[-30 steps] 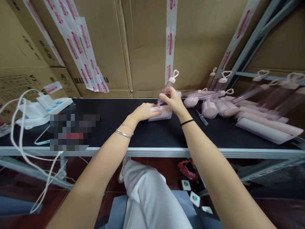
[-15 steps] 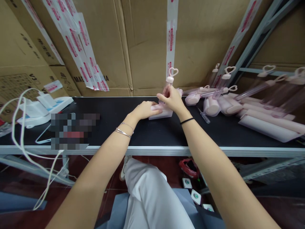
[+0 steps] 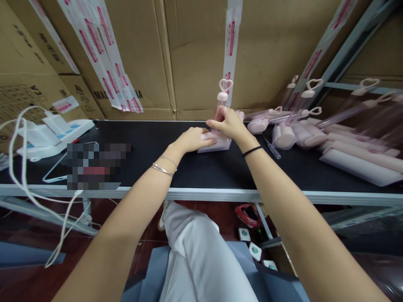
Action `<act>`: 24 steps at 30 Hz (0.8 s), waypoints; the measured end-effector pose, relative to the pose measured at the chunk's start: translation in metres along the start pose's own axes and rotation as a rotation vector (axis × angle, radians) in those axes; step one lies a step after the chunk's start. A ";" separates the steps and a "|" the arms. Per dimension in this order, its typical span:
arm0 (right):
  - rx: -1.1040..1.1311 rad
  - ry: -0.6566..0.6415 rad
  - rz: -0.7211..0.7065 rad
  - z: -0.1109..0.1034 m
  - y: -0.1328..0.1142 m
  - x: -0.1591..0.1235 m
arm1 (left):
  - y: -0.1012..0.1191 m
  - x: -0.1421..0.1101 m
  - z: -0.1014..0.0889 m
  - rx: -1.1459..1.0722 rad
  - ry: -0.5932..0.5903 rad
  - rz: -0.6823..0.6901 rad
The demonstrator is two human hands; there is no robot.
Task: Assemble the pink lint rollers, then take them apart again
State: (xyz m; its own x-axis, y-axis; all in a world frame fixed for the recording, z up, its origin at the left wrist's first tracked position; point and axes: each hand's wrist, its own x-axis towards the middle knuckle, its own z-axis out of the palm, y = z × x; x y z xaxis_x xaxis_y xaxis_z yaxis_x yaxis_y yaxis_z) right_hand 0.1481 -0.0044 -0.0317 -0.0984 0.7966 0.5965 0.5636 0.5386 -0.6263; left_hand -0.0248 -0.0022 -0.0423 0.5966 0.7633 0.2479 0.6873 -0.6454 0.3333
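Observation:
My left hand (image 3: 192, 139) is closed over the left end of a pale pink base (image 3: 217, 146) with a whitish front face, holding it on the black tabletop. My right hand (image 3: 232, 125) grips the lower part of a clear pink tube (image 3: 218, 112), thumb and fingers around it. The tube stands nearly upright on the base, topped by a pale cap with a heart-shaped loop (image 3: 226, 85). My fingers hide where tube and base meet.
Several similar pink tubes with bases (image 3: 285, 136) lie to the right, near a small clear-handled tool (image 3: 273, 149). A white power strip (image 3: 59, 140) with cables sits at left. Cardboard (image 3: 195, 63) rises behind the black table (image 3: 151, 167), whose metal edge (image 3: 214, 194) faces me.
The heart loop has turned to face me more squarely, and the tube looks slightly more upright. Both hands keep their holds. My view has shifted a little.

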 end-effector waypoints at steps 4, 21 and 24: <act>0.024 0.012 0.001 0.005 0.006 0.002 | 0.001 -0.001 0.000 -0.002 0.006 -0.016; 0.024 0.093 0.035 0.020 0.011 -0.005 | 0.002 -0.001 0.002 0.019 0.023 -0.034; 0.008 0.098 0.026 0.021 0.011 -0.004 | 0.004 -0.002 0.001 0.035 0.023 -0.019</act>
State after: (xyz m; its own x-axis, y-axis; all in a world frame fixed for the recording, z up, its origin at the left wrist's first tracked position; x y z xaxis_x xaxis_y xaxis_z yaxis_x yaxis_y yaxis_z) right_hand 0.1375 0.0047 -0.0516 -0.0033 0.7797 0.6261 0.5582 0.5209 -0.6458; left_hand -0.0229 -0.0058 -0.0421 0.5740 0.7753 0.2634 0.7125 -0.6315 0.3059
